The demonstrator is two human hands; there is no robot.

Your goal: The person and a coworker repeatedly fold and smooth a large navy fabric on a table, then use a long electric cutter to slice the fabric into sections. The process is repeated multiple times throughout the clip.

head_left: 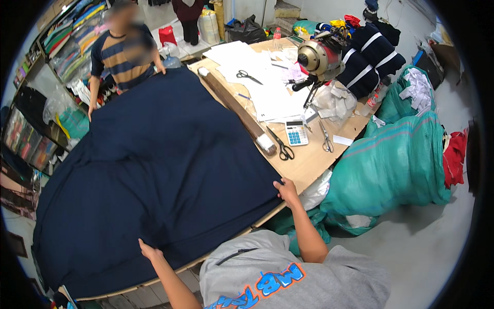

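A large sheet of dark navy fabric is spread over the table, with ripples and folds through its middle. My right hand grips its near right corner at the table's edge, thumb and fingers closed on the cloth. Farther left, my left hand pinches the fabric near its front edge, and creases run away from it. Across the table, a person in a striped shirt has both hands at the fabric's far edge. A long brown bar with white ends lies along the fabric's right side.
Right of the bar on the wooden tabletop lie black-handled scissors, a calculator, more scissors, white paper and a round-bodied machine. Stuffed green sacks stand at the right. Shelves of folded cloth line the left.
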